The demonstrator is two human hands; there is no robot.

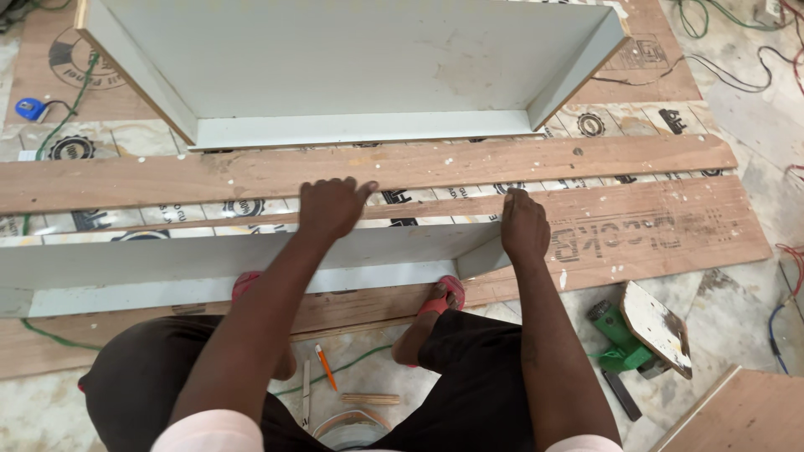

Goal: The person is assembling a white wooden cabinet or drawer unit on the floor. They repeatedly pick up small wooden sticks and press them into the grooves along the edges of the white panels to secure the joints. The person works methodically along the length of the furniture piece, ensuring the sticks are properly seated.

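A long grey panel (209, 259) stands on edge on the floor (737, 318), running left to right across the person, with a short end piece (481, 255) meeting it at its right end. The left hand (331, 208) grips the panel's top edge, fingers curled over the far side. The right hand (523, 228) presses closed on the corner joint, nearer the end, and a grey open box (352, 67) lies beyond on plywood sheets (653, 226).

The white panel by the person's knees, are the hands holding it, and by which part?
Yes. The left hand grips the top edge of the upright white panel near its middle, and the right hand presses on its right end, at the corner with the short side piece.
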